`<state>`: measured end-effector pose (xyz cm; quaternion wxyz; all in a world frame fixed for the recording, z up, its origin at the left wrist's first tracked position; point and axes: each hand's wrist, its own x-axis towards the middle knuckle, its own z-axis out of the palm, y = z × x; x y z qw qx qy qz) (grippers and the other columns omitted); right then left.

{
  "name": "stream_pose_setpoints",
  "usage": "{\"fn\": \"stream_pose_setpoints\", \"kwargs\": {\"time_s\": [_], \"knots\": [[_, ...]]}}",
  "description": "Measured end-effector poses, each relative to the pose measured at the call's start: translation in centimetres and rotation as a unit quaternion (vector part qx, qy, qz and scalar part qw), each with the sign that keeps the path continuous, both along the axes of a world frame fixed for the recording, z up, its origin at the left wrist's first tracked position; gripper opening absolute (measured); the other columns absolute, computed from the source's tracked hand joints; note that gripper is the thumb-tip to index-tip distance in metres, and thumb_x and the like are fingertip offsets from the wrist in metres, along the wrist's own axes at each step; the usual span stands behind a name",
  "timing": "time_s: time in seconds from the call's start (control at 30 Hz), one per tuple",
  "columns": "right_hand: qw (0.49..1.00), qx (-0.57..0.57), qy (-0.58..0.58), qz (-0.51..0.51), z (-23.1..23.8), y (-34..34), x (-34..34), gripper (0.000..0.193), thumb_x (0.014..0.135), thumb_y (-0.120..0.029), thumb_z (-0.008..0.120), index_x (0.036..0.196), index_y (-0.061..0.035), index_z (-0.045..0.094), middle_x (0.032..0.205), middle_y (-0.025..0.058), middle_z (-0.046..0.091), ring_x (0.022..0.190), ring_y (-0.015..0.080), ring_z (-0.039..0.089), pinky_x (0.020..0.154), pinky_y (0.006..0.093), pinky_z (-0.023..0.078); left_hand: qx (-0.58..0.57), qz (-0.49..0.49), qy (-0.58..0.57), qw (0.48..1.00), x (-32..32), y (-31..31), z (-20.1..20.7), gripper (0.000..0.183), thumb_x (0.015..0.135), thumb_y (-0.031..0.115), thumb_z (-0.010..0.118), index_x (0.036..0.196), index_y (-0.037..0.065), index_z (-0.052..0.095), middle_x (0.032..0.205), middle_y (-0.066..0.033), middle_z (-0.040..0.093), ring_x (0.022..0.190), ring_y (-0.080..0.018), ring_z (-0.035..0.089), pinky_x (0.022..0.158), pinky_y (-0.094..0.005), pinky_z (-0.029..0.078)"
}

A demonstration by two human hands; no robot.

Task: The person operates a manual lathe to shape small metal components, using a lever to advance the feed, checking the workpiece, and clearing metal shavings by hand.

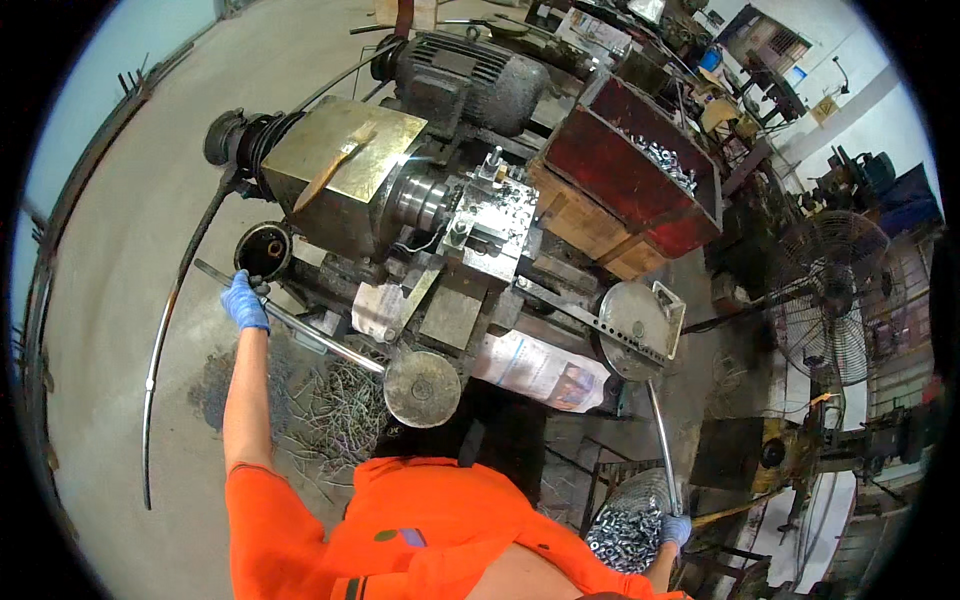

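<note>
My left hand (pixel 245 302), in a blue glove, is closed round a long metal lever (pixel 325 340). This lever runs to a round metal disc (pixel 422 388) at the front of a lathe-like machine. At the lower right my right hand (pixel 677 530), also gloved, grips the end of a second lever (pixel 660 430), which slopes down from a larger disc (pixel 637 330). Between the two arms stands the machine's spindle chuck (pixel 422 200), facing a bright metal block (pixel 490 225) covered in small chips. Small metal parts (pixel 628 535) fill a basket beside my right hand.
A wooden-handled brush (pixel 335 170) lies on the brass-coloured headstock cover (pixel 290 150). Behind are an electric motor (pixel 465 85) and a red bin (pixel 640 150) holding metal parts. Metal shavings (pixel 335 410) cover the floor at left. A caged fan (pixel 830 290) stands at right.
</note>
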<state>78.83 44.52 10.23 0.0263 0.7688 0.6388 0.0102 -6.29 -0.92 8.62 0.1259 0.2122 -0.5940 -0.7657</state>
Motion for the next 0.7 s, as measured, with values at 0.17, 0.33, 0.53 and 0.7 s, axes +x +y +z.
{"fn": "stream_pose_setpoints", "kwargs": {"time_s": [0.17,0.33,0.53,0.7], "knots": [[1.0,0.008,0.005,-0.019,-0.8,-0.1,0.7,0.037,0.062,-0.029,0.072,0.085,-0.001,0.067,0.088,0.0251,0.064,0.084,0.0402,0.062,0.075,0.0446,0.048,0.01,-0.013,0.026,1.0,-0.2,-0.4,-0.8,0.016,0.084,0.01,0.057,0.083,-0.006,0.056,0.062,-0.0143,0.061,0.042,-0.0211,0.057,0.038,-0.0311,0.048],[0.999,0.017,-0.011,-0.024,-1.2,-0.1,1.2,0.04,0.063,-0.032,0.071,0.087,0.0008,0.066,0.087,0.025,0.064,0.084,0.0409,0.061,0.075,0.0459,0.049,-0.006,-0.006,-0.001,1.0,0.1,-0.1,0.1,0.015,0.084,0.009,0.057,0.089,-0.005,0.056,0.063,-0.0147,0.062,0.041,-0.0207,0.056,0.038,-0.0313,0.047],[1.0,0.014,-0.006,-0.024,-1.2,-0.3,1.4,0.037,0.066,-0.032,0.069,0.091,-0.0044,0.067,0.09,0.0249,0.063,0.087,0.0408,0.06,0.076,0.046,0.048,0.003,-0.016,0.009,1.0,-0.2,-0.2,-0.6,0.015,0.084,0.01,0.057,0.085,-0.005,0.057,0.062,-0.0139,0.062,0.041,-0.0201,0.056,0.038,-0.0309,0.047],[0.999,0.017,0.036,-0.018,-0.1,-1.2,-0.2,0.045,0.062,-0.03,0.07,0.093,0.0033,0.065,0.098,0.0276,0.062,0.095,0.0389,0.06,0.081,0.0425,0.048,0.012,-0.017,0.02,1.0,-0.4,-0.3,-1.1,0.019,0.083,0.012,0.058,0.081,-0.006,0.06,0.063,-0.0136,0.062,0.041,-0.0204,0.056,0.038,-0.0306,0.048]]}}
